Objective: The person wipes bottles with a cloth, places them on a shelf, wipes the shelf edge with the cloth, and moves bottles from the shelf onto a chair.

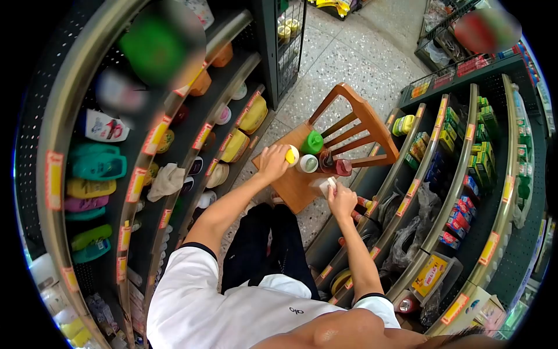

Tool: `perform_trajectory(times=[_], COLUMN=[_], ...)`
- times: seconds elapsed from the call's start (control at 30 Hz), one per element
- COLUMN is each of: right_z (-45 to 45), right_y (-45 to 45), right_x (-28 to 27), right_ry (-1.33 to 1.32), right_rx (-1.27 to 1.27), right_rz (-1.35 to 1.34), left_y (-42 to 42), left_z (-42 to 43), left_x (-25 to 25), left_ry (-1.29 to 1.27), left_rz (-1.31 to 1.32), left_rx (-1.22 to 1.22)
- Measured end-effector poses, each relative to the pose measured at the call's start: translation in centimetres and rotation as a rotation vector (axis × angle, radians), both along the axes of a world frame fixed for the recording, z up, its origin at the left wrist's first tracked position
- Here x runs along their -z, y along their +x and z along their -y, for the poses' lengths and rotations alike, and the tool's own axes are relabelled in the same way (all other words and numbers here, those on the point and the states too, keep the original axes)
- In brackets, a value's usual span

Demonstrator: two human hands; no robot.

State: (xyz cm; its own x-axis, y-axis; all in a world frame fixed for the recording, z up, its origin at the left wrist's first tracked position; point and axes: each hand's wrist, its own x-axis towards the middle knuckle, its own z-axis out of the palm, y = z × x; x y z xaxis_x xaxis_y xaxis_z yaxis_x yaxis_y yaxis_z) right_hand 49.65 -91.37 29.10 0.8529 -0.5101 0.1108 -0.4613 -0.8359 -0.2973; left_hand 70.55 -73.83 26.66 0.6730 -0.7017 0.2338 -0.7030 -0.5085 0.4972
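Note:
My left hand (273, 164) is closed around a small container with a white and yellow top (292, 155), held over the seat of a wooden chair (295, 192). Close to it on the seat are a green-capped bottle (313, 142), a white jar with a greenish lid (308, 164), a dark container (326, 160) and a dark pink bottle (343, 168). At the chair's right side, my right hand (342, 199) pinches a white, blurred, cloth-like piece (326, 185); its exact kind is unclear.
Shelves on the left hold bottles, yellow packs (253, 115) and a crumpled pale cloth (167, 181). Right-hand shelves carry small boxes (461, 216), grey plastic bags (419, 215) and a bin with a yellow label (430, 276). The chair back (360, 128) rises in the aisle.

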Motion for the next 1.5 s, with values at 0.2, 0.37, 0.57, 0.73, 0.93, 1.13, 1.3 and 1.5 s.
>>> perform_trajectory(times=[0.2, 0.37, 0.57, 0.73, 0.93, 1.13, 1.3, 1.5], right_z=[-0.2, -0.4, -1.8, -2.0, -1.0, -1.3, -4.5, -14.6], right_y=[0.7, 1.3, 0.9, 1.5, 1.6, 1.9, 7.6, 18.3], right_x=[6.4, 8.4, 9.2, 9.5, 7.7, 4.1, -1.6, -11.2], right_ry=[-0.005, -0.033, -0.008, 0.06, 0.159, 0.2, 0.412, 0.771], right_rx=[0.127, 0.156, 0.114, 0.139, 0.141, 0.14, -0.21, -0.685], right_rz=[-0.067, -0.072, -0.098, -0.143, -0.391, -0.201, 0.042, 0.264], left_y=[1.0, 0.9, 0.3, 0.1, -1.0, -6.1, -9.8, -14.5], left_z=[2.1, 3.4, 3.0, 3.8, 4.3, -5.1, -18.0, -31.9], left_x=[6.0, 8.1, 11.1, 10.8, 9.8, 2.0, -7.0, -23.2], left_ry=[0.063, 0.075, 0.122, 0.217, 0.207, 0.187, -0.058, -0.348], left_rz=[-0.037, -0.03, -0.053, -0.093, -0.163, -0.376, -0.323, 0.116], left_rx=[0.011, 0.004, 0.011, 0.015, -0.158, -0.307, -0.634, -1.147])
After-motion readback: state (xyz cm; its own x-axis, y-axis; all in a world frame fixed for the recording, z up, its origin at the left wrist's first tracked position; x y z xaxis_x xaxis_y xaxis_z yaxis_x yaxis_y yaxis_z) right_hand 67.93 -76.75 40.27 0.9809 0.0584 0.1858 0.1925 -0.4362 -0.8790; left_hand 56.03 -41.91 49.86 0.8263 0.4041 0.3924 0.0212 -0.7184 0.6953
